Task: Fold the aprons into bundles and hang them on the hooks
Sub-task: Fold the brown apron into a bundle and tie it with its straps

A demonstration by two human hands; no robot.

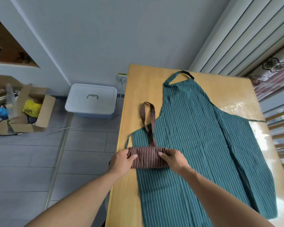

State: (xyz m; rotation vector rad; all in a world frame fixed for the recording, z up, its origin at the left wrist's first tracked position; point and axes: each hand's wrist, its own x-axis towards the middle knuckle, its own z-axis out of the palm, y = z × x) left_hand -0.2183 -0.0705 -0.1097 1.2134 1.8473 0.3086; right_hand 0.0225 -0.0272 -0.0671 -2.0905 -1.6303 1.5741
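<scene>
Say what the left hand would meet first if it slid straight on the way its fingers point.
Its fingers already grip the brown apron bundle, so the left hand would probably meet the right hand at the bundle's other end.

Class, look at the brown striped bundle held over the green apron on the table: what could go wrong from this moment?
1. The brown bundle is gripped only at its ends by the left hand and right hand; letting go may unroll it.
2. It rests on the green apron, so lifting could drag and crease that flat cloth.
3. Its neck loop lies loose and could snag.
</scene>
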